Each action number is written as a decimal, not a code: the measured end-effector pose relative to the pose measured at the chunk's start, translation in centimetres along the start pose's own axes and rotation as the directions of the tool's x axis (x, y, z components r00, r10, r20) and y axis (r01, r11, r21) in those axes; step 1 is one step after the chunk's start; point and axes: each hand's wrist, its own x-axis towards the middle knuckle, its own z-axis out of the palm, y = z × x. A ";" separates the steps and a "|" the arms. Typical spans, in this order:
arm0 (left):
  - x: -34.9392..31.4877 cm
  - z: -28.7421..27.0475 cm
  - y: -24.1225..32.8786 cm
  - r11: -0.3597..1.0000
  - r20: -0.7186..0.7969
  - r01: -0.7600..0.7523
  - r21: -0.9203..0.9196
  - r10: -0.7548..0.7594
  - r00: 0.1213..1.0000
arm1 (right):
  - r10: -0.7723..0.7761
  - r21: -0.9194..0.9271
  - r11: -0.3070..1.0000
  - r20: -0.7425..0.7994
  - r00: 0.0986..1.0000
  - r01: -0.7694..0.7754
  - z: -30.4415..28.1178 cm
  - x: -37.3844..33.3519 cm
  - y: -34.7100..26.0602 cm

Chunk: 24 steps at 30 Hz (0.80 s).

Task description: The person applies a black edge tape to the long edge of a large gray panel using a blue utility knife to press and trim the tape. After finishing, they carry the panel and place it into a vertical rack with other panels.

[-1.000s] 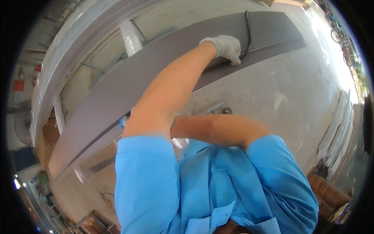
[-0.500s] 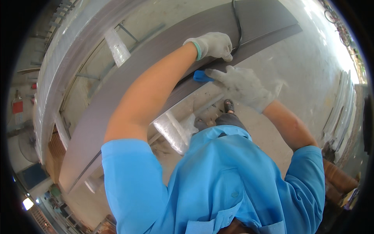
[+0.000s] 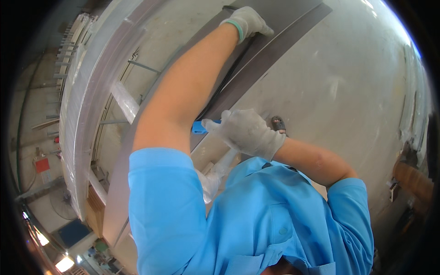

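Observation:
A long grey-brown panel (image 3: pixel 283 10) with a groove along it stretches beneath both arms. My left hand (image 3: pixel 247 24), in a pale work glove with a green cuff, is closed over its far part. A thin black strip (image 3: pixel 223 86) runs from under that hand along the panel toward me; the fingers seem wrapped round it, though the grip itself is hidden. My gloved right hand (image 3: pixel 247 132) holds a blue hand tool (image 3: pixel 199 128) at the panel's near edge, beside my left forearm. The tool's working end is hidden.
Plastic-wrapped long pieces (image 3: pixel 82 105) lie to the left. A wrapped support bar (image 3: pixel 124 101) crosses beneath the panel. More long pieces (image 3: pixel 410 101) rest at the far right. A fan (image 3: pixel 63 201) stands at lower left. My sandalled foot (image 3: pixel 278 123) is on the concrete floor.
My left hand has moved farther along the panel, away from my right hand. My right hand and the blue tool have come nearer and to the left. The view has shifted.

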 end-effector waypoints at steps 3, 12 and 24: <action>-1.8 0.2 3.0 0.887 0.165 -0.361 -0.288 0.417 0.894 | -0.050 0.018 0.999 -0.055 0.997 0.051 0.4 0.0 0.4; -0.9 1.4 3.9 0.770 0.112 -0.638 0.025 0.632 0.767 | -0.122 -0.026 0.992 0.038 0.992 0.123 -0.7 1.2 1.1; 1.2 2.4 0.4 0.701 -0.005 -0.652 -0.288 0.680 0.733 | 0.065 -0.145 0.988 0.127 0.990 -0.046 -7.5 -0.8 11.1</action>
